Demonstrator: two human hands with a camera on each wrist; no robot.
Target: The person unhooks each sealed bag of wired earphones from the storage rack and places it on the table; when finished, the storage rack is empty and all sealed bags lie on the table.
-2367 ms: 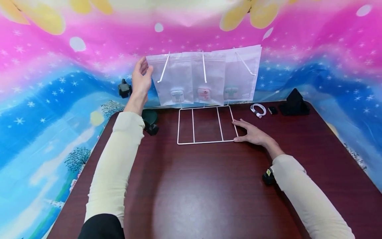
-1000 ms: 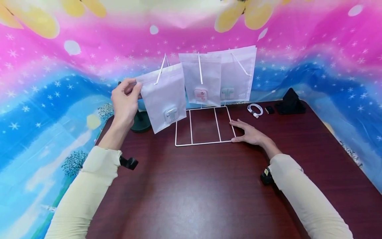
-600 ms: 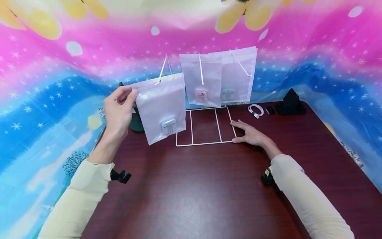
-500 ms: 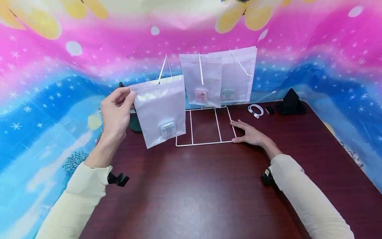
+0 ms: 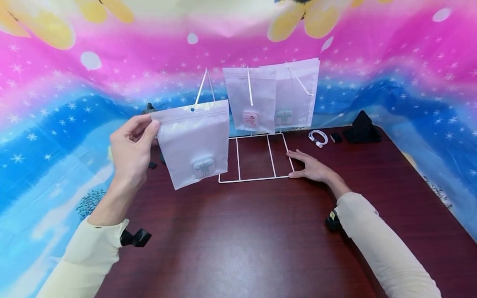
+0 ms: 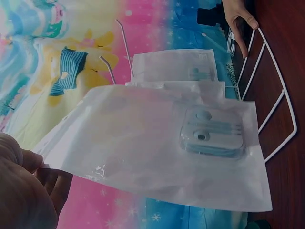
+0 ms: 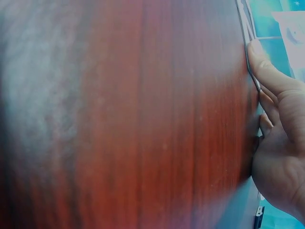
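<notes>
I observe the left hand (image 5: 130, 151) pinching the top corner of a frosted pouch (image 5: 193, 142), held in the air clear of the white wire rack (image 5: 257, 178), above the dark surface (image 5: 238, 240). A small earphone case (image 6: 212, 131) sits inside the pouch. The right hand (image 5: 311, 167) rests flat, fingers (image 7: 267, 71) straight, against the rack's base. Two more pouches (image 5: 272, 99) hang on the rack.

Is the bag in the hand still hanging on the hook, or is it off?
Off. The left hand pinches the bag by its corner, below the bare hook.
</notes>
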